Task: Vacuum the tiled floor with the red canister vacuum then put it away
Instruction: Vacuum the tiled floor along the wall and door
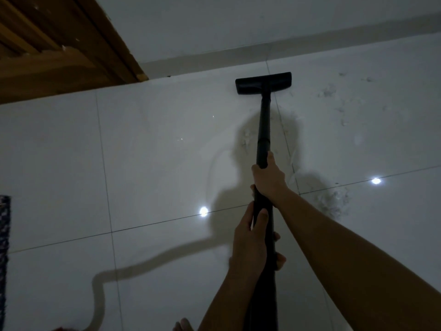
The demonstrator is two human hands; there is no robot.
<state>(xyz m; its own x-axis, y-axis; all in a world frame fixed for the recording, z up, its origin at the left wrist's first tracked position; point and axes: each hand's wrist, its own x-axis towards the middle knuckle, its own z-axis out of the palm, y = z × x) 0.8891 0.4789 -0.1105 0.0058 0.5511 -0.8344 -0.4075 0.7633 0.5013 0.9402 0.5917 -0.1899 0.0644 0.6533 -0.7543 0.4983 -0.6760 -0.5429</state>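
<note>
A black vacuum wand (264,130) runs from my hands up to a flat black floor nozzle (263,82), which rests on the white tiled floor (155,151) close to the wall's skirting. My right hand (268,177) grips the wand higher up, and my left hand (250,242) holds it lower down, near the hose end. A sliver of red (62,328) at the bottom edge may be the canister; most of it is out of view. The hose itself is hidden; only its winding shadow (152,259) lies on the tiles.
Dust and fluff (335,201) lie scattered on the tiles right of the wand, with more (329,91) near the wall. A wooden door (55,44) stands at the upper left. A dark patterned mat (4,247) edges the left side. My toes (182,326) show at the bottom.
</note>
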